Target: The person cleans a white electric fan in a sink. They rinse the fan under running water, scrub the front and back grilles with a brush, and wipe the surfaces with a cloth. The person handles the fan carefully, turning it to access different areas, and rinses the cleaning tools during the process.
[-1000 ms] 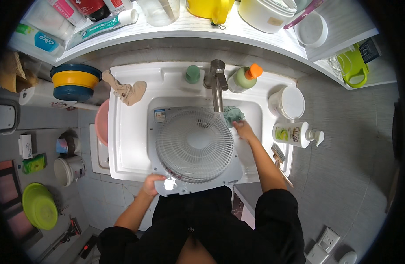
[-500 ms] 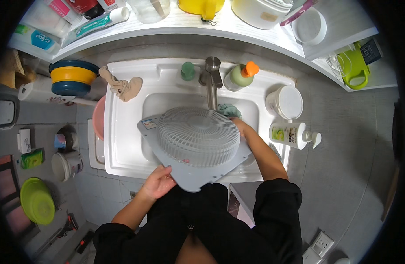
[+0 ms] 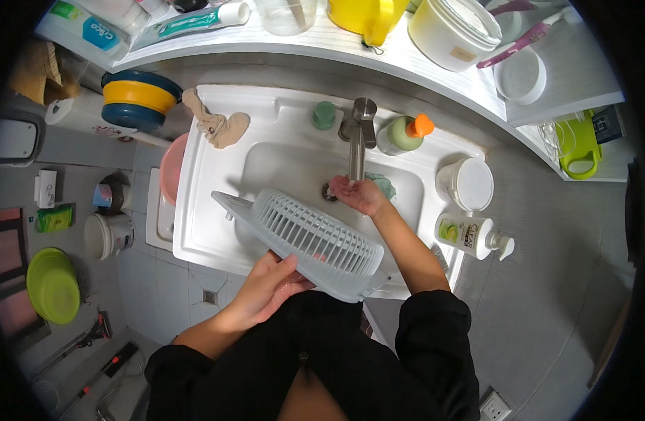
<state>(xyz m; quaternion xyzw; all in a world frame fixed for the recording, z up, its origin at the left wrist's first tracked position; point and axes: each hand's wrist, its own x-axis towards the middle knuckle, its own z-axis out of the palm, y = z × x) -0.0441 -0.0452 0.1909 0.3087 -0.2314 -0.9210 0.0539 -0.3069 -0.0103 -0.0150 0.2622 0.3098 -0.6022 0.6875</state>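
A grey plastic fan cover (image 3: 315, 231), a round slatted dome on a flat plate, is tilted on edge over the front of the white sink (image 3: 196, 231). My left hand (image 3: 273, 288) grips its near edge, thumb on the plate, the other fingers partly hidden. Under the spout of the metal faucet (image 3: 357, 147), my right hand (image 3: 362, 196) is held palm up, fingers loosely extended, with nothing in it. Beside that hand a green cloth (image 3: 380, 184) lies in the basin. The drain (image 3: 328, 192) shows just left of its fingers.
On the rim stand a green pump bottle (image 3: 399, 137) with an orange top, a white lidded tub (image 3: 466, 184), a white pump bottle (image 3: 466, 235) and a green cup (image 3: 324, 115). A beige sock-like cloth (image 3: 220, 126) lies at back left. A loaded shelf (image 3: 322, 49) overhangs the back.
My right hand has let go of the fan cover and moved under the faucet. The cover has tipped up in my left hand, its slats turned more to the side. The view has shifted slightly.
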